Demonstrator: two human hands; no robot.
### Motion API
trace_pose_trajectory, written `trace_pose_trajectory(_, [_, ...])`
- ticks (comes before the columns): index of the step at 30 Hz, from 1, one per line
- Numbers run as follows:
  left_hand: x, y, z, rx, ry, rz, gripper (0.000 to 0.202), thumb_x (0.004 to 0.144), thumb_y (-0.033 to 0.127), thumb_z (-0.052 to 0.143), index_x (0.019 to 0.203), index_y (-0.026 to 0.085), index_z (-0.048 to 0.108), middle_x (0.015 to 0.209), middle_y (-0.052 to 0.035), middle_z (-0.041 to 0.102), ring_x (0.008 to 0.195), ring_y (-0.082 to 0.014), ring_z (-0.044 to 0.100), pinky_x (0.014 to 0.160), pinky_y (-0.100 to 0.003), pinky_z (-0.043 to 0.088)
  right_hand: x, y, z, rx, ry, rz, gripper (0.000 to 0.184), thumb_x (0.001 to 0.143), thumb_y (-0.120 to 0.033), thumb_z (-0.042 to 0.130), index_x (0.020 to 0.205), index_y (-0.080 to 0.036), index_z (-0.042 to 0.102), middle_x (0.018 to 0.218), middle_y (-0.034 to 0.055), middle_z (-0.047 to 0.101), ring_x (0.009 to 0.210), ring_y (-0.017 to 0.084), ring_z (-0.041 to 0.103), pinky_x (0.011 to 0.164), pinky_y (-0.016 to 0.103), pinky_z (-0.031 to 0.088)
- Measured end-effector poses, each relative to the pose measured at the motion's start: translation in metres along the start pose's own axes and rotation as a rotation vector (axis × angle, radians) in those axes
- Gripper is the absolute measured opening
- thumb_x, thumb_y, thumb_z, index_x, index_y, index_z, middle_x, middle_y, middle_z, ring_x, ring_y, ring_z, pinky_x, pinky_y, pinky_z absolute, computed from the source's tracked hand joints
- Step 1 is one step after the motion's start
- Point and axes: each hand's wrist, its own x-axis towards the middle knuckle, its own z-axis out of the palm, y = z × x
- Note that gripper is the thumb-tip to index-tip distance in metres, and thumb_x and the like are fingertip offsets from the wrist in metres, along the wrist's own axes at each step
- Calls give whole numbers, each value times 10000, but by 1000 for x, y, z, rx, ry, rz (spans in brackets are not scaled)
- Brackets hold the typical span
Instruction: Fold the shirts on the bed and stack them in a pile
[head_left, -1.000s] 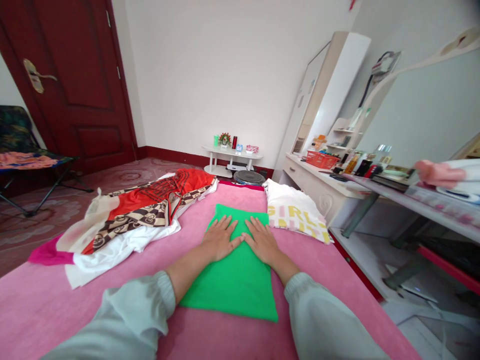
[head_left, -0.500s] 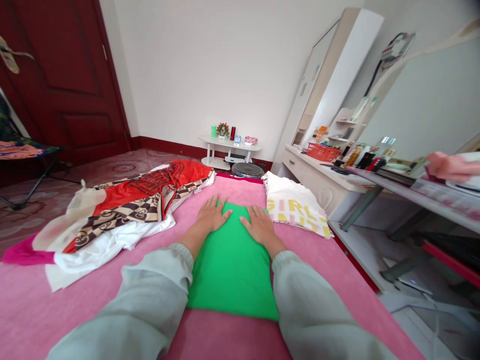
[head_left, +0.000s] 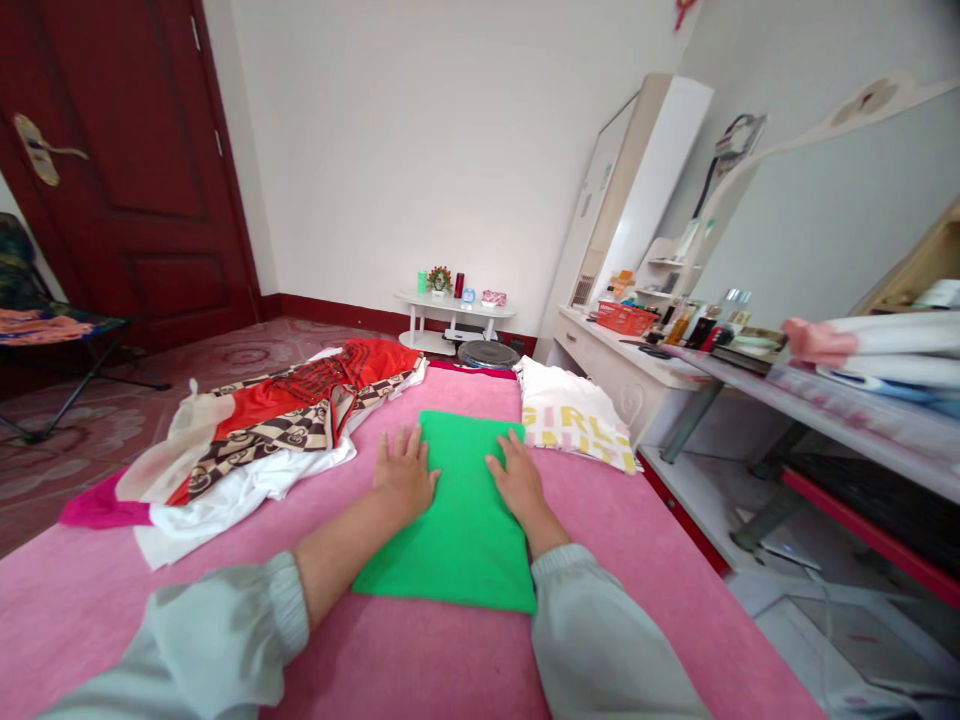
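While the left hand and right hand lay flat, fingers spread wide, one folded rectangular bright-green cloth lay between and partly under them, one hand at each side edge. Beneath both hands lay one pink fabric cover; beyond the right hand, one white cloth garment with yellow lettering; left of the left hand, one loose pile of red, white and brown-checked garments.
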Motion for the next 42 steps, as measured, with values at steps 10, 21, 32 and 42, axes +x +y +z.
trace_pose_trajectory(10, [-69,50,-30,-529,-338,891,778,822,557,522,1458,189,268,1535,-123,114,1408,-316,114,1122,-531,59,14,37,2,404,351,204,318,730,-205,443,962,-128,646,913,100,702,836,209,657,797,328,506])
trace_pose_trajectory(21, [64,49,20,-812,255,232,354,756,120,607,1105,152,656,1154,-113,627,1023,-238,582,928,-370,443,19,35,-3,420,238,226,369,663,-176,511,1006,-122,636,912,99,699,730,205,657,718,327,518])
trace_pose_trajectory(32, [64,47,31,-970,227,242,413,765,117,587,1174,172,604,975,-51,695,914,-194,626,877,-344,477,17,14,-10,260,177,-48,325,716,-123,543,1003,-177,686,934,68,679,905,222,589,862,389,458])
trace_pose_trajectory(42, [73,44,37,-1090,239,137,526,782,79,535,1301,144,478,1080,-84,663,844,-160,639,825,-305,502,12,-7,-4,302,119,-206,310,730,-71,501,968,-203,650,1027,62,594,957,192,561,850,329,464])
